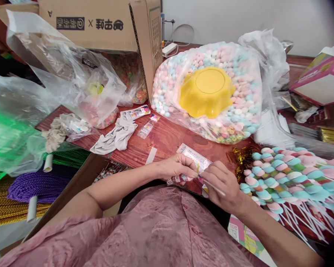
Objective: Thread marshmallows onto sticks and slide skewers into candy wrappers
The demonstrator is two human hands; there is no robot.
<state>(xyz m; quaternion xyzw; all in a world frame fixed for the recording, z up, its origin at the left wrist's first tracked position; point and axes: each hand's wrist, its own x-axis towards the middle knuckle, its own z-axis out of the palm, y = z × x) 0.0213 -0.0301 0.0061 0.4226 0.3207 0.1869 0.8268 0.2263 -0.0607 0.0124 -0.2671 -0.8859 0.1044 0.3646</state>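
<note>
My left hand [180,167] is closed in a pinch at the table's front edge, its fingertips by a short gold twist tie [197,168]. Below those fingers a clear printed wrapper [176,180] shows, its contents mostly hidden. My right hand [224,185] is closed around a thin white stick [215,188], with its fingertips close to the tie. Just beyond both hands a flat printed plastic sleeve [193,155] lies on the table.
Behind lies a big bag of pastel marshmallows [167,81] with an upturned yellow bowl [208,91] on it. Marshmallow skewers [297,178] are piled at right beside gold ties [243,157]. Grey gloves [115,136], a cardboard box [100,22] and purple cords [30,185] are at left.
</note>
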